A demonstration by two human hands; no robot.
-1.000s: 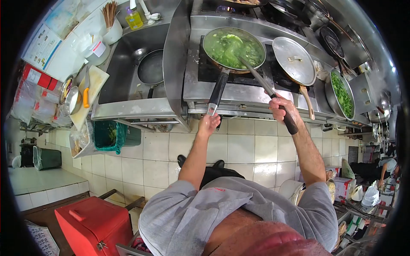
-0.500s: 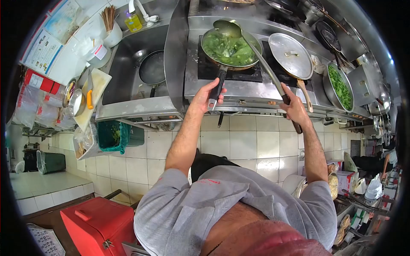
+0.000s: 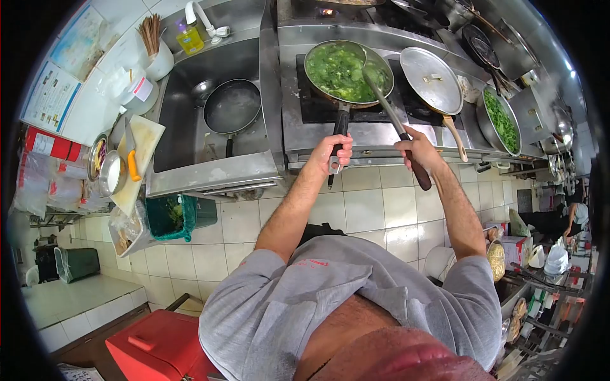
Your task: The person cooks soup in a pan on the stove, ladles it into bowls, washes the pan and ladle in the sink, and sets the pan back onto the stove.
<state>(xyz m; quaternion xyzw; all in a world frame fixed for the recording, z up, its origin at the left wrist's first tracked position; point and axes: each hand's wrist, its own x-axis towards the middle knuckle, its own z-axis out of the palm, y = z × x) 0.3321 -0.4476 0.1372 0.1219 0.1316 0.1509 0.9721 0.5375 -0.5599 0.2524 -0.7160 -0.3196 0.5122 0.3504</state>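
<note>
- Currently, nearest the viewer, a person in a grey shirt (image 3: 286, 298) stands at a stove (image 3: 295, 136), both forearms stretched forward, the hands apart from each other.
- The left hand (image 3: 332, 152) is wrapped around the black handle (image 3: 342, 122) of a wide pan (image 3: 381, 62); its fingers have closed in from a looser hold.
- The right hand (image 3: 416, 149) grips the dark end of a long metal ladle (image 3: 386, 109), whose shaft slants up and leftward to the food.
- Just beyond the hands, the wide pan sits over a burner, full of wet, bright green leaves (image 3: 340, 63).
- The ladle's head has come down from above the pan into the leaves, so it now meets the food directly; its lower part is hidden.
- Right of the wide pan, a flat lid (image 3: 432, 86) covers another pan, its pale handle (image 3: 455, 138) pointing toward the person.
- Farther right, a deep metal dish (image 3: 488, 127) holds chopped greens (image 3: 502, 120).
- To the left, a dark pan (image 3: 232, 106) lies in the sink (image 3: 184, 140).
- Farthest back, a small flame (image 3: 326, 12) shows on a rear burner.
</note>
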